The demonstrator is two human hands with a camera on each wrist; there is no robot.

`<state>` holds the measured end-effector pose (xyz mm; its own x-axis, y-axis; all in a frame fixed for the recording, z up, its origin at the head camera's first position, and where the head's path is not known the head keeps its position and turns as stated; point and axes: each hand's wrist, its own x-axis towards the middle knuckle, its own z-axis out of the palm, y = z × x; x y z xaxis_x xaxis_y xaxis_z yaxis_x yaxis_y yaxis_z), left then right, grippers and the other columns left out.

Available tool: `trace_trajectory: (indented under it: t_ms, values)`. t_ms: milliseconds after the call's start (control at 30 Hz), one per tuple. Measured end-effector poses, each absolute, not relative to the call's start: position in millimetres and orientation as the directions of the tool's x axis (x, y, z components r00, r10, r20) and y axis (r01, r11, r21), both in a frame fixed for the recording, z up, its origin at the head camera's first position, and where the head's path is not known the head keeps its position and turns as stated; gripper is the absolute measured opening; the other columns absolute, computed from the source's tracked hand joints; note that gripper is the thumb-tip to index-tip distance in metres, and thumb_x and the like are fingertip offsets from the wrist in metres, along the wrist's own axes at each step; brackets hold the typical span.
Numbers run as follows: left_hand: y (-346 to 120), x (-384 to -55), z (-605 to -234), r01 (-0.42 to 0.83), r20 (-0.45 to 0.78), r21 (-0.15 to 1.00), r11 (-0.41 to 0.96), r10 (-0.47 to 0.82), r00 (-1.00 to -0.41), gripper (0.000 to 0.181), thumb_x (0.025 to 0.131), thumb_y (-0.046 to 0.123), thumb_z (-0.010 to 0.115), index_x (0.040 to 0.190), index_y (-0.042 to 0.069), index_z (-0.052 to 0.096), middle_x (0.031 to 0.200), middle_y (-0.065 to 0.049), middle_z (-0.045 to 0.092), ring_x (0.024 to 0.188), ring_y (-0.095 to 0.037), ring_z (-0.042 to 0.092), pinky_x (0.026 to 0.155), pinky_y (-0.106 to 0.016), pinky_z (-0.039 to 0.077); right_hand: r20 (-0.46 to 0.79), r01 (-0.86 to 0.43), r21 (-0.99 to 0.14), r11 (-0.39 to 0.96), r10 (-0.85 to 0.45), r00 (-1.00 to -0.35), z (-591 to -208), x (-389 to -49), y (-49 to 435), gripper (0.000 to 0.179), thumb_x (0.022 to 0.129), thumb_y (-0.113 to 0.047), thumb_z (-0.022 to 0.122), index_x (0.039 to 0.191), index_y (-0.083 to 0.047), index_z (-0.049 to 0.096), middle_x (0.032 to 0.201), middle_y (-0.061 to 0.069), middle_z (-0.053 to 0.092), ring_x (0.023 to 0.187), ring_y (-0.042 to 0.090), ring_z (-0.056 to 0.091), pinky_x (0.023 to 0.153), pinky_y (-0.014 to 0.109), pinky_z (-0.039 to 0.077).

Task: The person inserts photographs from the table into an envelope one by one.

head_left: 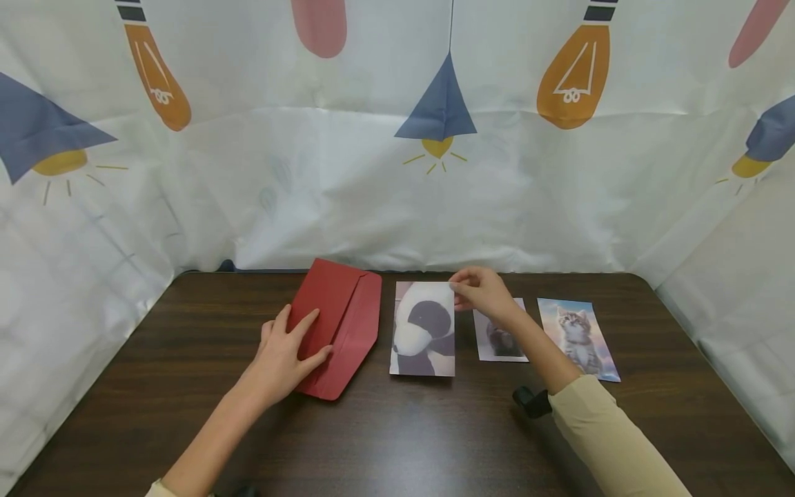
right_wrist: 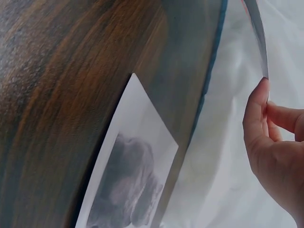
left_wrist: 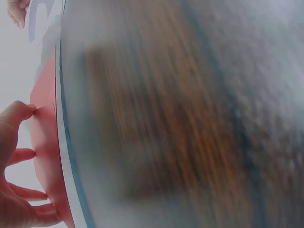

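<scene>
My left hand rests with spread fingers on a red envelope, whose flap side faces up and lies unfolded to the right. The left wrist view shows its fingertips touching the red paper. Between thumb and fingers, my right hand pinches the top right corner of a photo card with a panda-like black-and-white animal. That card appears raised off the table in the right wrist view, where only its thin edge shows. Beneath my right forearm lies a second photo card with a dark animal, partly hidden.
A kitten photo card lies at the right, partly behind my forearm. The dark wooden table ends at a white curtain printed with lamps and bulbs. A black device sits by my right wrist.
</scene>
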<state>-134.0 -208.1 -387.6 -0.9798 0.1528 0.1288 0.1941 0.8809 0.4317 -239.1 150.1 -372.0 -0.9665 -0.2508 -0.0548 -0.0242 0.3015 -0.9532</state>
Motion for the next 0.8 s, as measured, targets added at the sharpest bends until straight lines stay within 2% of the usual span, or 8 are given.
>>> trace_trajectory:
  t_ms: [500,800]
  values:
    - [-197,-137,-390,0.181,0.127,0.443,0.878,0.139,-0.982,0.070,0.097,0.031,0.075,0.154,-0.001,0.049,0.157,-0.040,0.029,0.131,-0.058,0.036,0.088,-0.065,0.057,-0.070,0.007,-0.969,0.247,-0.249,-0.966,-366,-239,139,0.022,0.106,-0.001,0.059,0.121,0.016,0.061,0.087,0.007,0.065,0.071,0.012,0.066,0.073,0.028,0.063]
    - [-192,-139,-390,0.182,0.126,0.455,0.872,0.139,-0.982,0.071,0.096,0.029,0.076,0.154,0.000,0.049,0.158,-0.039,0.029,0.131,-0.057,0.036,0.087,-0.063,0.059,-0.085,0.026,-0.968,0.249,-0.231,-0.969,-363,-239,132,0.022,0.106,-0.002,0.060,0.120,0.014,0.063,0.088,0.007,0.066,0.070,0.011,0.066,0.081,0.039,0.065]
